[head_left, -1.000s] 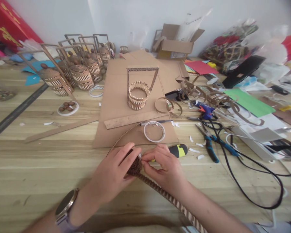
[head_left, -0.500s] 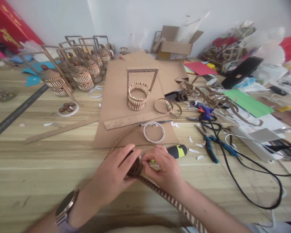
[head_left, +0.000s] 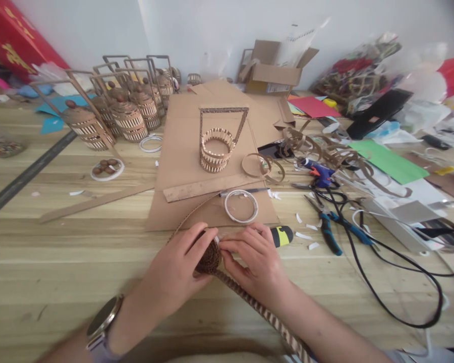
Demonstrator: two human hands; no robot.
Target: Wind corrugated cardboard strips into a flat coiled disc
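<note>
My left hand [head_left: 181, 257] is closed around a tightly wound coil of brown corrugated cardboard strip [head_left: 211, 259]. Its fingers arch over the coil's top, hiding part of it. From the coil, a long ribbed tail of the strip [head_left: 267, 313] runs toward me, passing under my right forearm. Another thin length [head_left: 187, 219] curves away behind my left hand. My right hand [head_left: 255, 257] is pinched at the coil's right edge, beside a small white piece [head_left: 217, 240]; what lies between its fingertips is too small to make out. A black and yellow handle [head_left: 283, 235] lies just behind my right hand.
A white ring roll [head_left: 241, 205] and a handled striped cardboard basket [head_left: 216, 151] stand on a cardboard sheet [head_left: 181, 136]. Lidded baskets [head_left: 126, 118] crowd the back left. Pliers [head_left: 328, 232], a glue gun [head_left: 318, 170] and black cables [head_left: 357, 282] lie to the right.
My right hand has turned slightly at the coil's edge, its fingers straighter and covering more of the black and yellow handle. My left hand keeps its hold on the coil.
</note>
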